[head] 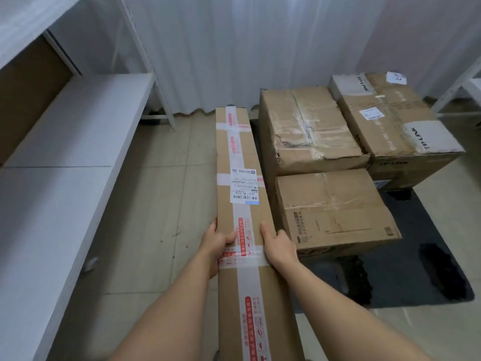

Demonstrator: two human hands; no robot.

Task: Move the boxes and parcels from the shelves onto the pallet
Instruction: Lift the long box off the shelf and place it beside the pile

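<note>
Both hands clamp the long box [242, 204], left hand [214, 243] and right hand [279, 246] gripping its sides, stacked boxes [312, 131] at two o'clock.

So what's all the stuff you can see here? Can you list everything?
long box: 1, brown with white tape and red print, a white label on top, in the middle, held at the near part by both hands, left of the other boxes
big boxes: 3, brown: a crumpled taped one at the back, a smaller one in front of it, a TP-LINK one at the right
pallet: 1, black, under the three boxes
shelves: white, along the left side
curtain: white, at the back
floor: beige tiles
left hand: 1, grips the long box's left edge
right hand: 1, grips its right edge
</note>
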